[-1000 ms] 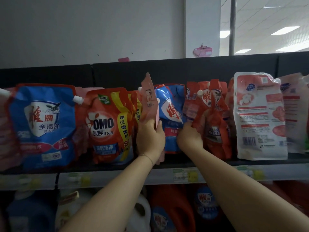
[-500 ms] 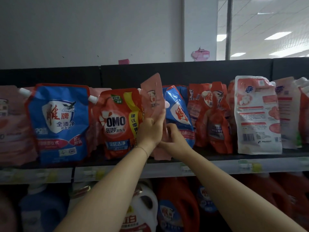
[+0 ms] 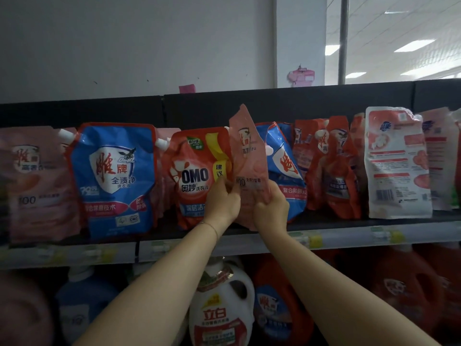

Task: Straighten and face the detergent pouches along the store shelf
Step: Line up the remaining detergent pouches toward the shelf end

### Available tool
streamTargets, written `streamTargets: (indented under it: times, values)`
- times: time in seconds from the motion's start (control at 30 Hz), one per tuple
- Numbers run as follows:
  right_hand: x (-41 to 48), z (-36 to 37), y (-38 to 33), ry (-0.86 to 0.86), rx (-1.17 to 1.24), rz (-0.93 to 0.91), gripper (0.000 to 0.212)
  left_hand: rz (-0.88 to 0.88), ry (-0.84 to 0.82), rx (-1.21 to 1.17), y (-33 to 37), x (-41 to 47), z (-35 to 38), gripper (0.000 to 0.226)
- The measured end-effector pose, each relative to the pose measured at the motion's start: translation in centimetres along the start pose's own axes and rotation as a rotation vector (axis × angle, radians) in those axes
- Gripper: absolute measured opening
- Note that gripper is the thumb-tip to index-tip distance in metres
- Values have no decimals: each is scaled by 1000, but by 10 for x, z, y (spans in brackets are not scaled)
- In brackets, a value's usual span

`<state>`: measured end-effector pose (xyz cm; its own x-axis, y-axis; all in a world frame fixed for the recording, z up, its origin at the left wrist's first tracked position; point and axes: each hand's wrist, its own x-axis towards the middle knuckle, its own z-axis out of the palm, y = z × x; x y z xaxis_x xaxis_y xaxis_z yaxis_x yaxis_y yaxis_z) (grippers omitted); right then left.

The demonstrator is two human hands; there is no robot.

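The pink pouch (image 3: 247, 156) is held upright at the middle of the top shelf (image 3: 349, 237), between one OMO pouch (image 3: 194, 171) and a tilted blue pouch (image 3: 284, 166). Its top corner is raised above both neighbours and its bottom edge is seen at the shelf's front lip. Its lower half is grasped from both sides: the left hand (image 3: 222, 203) is curled round the left edge and the right hand (image 3: 270, 211) round the right edge.

Two blue pouches are counted, the tilted one and an upright blue pouch (image 3: 114, 178) further left, faced front-out. The single OMO pouch is also faced front-out, just beside the left hand. One blurred pale pouch (image 3: 35, 183) is stood at the far left. Right of the tilted blue pouch, at least two red pouches (image 3: 334, 166) are crowded together and lean; their exact number cannot be told. One white pouch (image 3: 396, 166) is stood beyond them, with its barcode side turned outward.

On the shelf below, one white bottle (image 3: 222, 308) is seen, with one blue bottle (image 3: 84, 295) to its left.
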<state>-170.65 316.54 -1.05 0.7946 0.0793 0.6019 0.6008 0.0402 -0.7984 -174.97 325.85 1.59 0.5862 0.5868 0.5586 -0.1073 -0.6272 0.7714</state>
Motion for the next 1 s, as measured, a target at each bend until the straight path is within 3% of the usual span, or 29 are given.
streamTargets:
  times: [0.2,0.37,0.47,0.6,0.7,0.8,0.83,0.9,1.0]
  values:
    - [-8,-14,-11,94,58,-80,22,-67,-50,-69,-2,-3,-1,22]
    - [-12,-41,-26,141,87,-136,18,-175,-146,-289,4,-12,2,59]
    - [-10,-58,-31,143,101,-181,14,-256,-227,-293,9,-15,11,93]
    - [-9,-83,-41,115,162,-191,16,-366,-285,-397,36,-30,17,61]
    - [-10,-98,-46,87,222,-170,35,-432,-277,-507,40,-37,20,63]
    - [-13,-108,-47,49,291,-97,49,-474,-377,-732,41,-47,14,88]
    - [-15,-109,-47,36,316,-72,49,-486,-438,-808,41,-51,11,91]
    - [-20,-110,-46,11,363,-37,44,-489,-527,-940,40,-61,7,71]
    - [-28,-104,-45,-41,430,11,31,-466,-569,-926,34,-75,-9,55]
